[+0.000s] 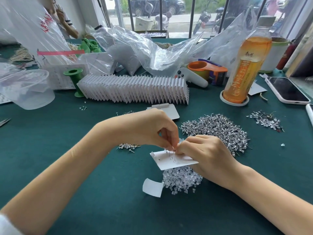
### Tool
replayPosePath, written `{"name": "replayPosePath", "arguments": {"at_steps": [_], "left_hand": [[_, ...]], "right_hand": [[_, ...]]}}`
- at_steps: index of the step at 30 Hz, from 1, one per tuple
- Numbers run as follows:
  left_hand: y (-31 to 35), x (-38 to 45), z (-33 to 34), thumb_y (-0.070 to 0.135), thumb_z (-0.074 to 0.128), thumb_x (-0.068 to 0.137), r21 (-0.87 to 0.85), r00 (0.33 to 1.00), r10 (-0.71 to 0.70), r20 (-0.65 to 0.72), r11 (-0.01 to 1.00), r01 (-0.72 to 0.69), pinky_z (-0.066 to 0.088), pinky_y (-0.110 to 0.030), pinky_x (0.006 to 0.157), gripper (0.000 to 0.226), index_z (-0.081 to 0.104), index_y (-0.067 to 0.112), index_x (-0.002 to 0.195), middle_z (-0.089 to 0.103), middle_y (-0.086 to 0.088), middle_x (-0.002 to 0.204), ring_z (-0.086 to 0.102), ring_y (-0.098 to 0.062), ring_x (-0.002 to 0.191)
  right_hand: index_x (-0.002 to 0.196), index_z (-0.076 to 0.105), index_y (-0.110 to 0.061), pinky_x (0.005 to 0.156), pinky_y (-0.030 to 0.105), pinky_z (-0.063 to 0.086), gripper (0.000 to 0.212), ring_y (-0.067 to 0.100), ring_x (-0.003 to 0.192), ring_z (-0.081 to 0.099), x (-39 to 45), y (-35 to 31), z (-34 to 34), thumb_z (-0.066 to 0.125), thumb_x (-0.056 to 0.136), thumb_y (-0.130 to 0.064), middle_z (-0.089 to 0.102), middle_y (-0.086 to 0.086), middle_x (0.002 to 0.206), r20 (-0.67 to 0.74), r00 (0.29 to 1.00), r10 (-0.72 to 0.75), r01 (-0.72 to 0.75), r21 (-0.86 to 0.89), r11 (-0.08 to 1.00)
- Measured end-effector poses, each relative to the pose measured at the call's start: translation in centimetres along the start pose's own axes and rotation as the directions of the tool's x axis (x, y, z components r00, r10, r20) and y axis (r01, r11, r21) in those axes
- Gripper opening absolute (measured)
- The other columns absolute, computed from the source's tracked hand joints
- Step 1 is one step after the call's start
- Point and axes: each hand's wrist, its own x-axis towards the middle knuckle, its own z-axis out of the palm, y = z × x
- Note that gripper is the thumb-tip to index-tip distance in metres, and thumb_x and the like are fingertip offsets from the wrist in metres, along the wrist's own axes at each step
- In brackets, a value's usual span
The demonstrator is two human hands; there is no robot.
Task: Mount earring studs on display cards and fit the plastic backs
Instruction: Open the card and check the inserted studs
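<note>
Green felt tabletop (84, 192), window behind. White display card (171, 161) held just above the heap of clear plastic backs (182, 179), under both hands. Left hand (152, 128) pinching a stud post at the card's top edge; right hand (205, 153) gripping the card, fingertips meeting the left's. Pile of earring studs (218, 129) just beyond the right hand.

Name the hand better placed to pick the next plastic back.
Probably the right hand: the backs lie just below it, under the card. The left hand pinches a stud post on the card and sits farther off.
</note>
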Motion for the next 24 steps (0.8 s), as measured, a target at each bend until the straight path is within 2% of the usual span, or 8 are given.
{"name": "replayPosePath", "arguments": {"at_steps": [3,5,8,13,17,24], "left_hand": [[-0.5,-0.1,0.0,0.018,0.074,0.080,-0.031,1.000,-0.003,-0.007,1.000,0.003,0.046,-0.018,0.064,0.008,0.073,0.022,0.087,0.070,0.013,0.075,0.056,0.002,0.063],[-0.8,-0.3,0.1,0.017,0.074,0.080,-0.069,1.000,-0.001,-0.016,0.998,0.000,0.043,-0.015,0.061,0.008,0.073,0.022,0.086,0.068,0.015,0.073,0.055,0.004,0.062],[-1.0,-0.6,0.2,0.015,0.074,0.081,-0.141,0.999,0.009,-0.042,0.990,-0.015,0.039,-0.010,0.060,0.011,0.073,0.025,0.085,0.066,0.019,0.069,0.055,0.005,0.060],[-1.4,-1.2,0.4,0.020,0.072,0.083,-0.260,0.994,-0.041,-0.105,0.966,0.013,0.040,-0.008,0.062,0.006,0.074,0.018,0.088,0.073,0.009,0.080,0.060,0.004,0.065],[-1.4,-1.4,0.9,0.024,0.072,0.083,-0.238,0.989,-0.066,-0.129,0.971,0.033,0.037,-0.005,0.056,0.004,0.073,0.021,0.084,0.070,0.014,0.073,0.056,0.007,0.059],[-1.1,-1.4,1.3,0.026,0.072,0.082,-0.209,0.988,-0.057,-0.144,0.978,0.026,0.036,-0.008,0.055,0.002,0.072,0.025,0.081,0.069,0.013,0.071,0.054,0.005,0.057]], "right_hand": [[0.072,0.067,-0.003,0.047,0.026,0.046,0.007,0.023,0.050,0.055,0.0,0.0,0.1,0.063,0.078,-0.003,0.060,0.004,0.060,-0.008,1.000,-0.010,0.010,0.001,1.000],[0.072,0.067,-0.003,0.047,0.029,0.048,0.008,0.024,0.051,0.056,0.0,0.1,0.4,0.064,0.076,0.003,0.060,0.004,0.061,-0.024,0.999,-0.029,0.028,-0.028,0.999],[0.069,0.065,-0.004,0.048,0.031,0.049,0.021,0.024,0.052,0.056,-0.3,0.3,0.8,0.057,0.086,0.003,0.060,0.004,0.061,-0.061,0.996,-0.070,0.066,-0.074,0.995],[0.069,0.063,-0.005,0.049,0.032,0.049,0.022,0.024,0.055,0.060,-0.4,0.4,1.2,0.061,0.090,-0.001,0.065,0.005,0.065,-0.113,0.988,-0.102,0.089,-0.110,0.990],[0.065,0.061,-0.007,0.047,0.032,0.048,0.031,0.024,0.053,0.058,-0.4,0.3,1.3,0.054,0.095,-0.004,0.065,0.004,0.065,-0.125,0.985,-0.121,0.105,-0.126,0.986],[0.066,0.062,-0.008,0.047,0.032,0.048,0.024,0.023,0.055,0.060,-0.4,0.2,1.2,0.062,0.088,-0.001,0.067,0.002,0.069,-0.105,0.983,-0.148,0.130,-0.158,0.979]]}}
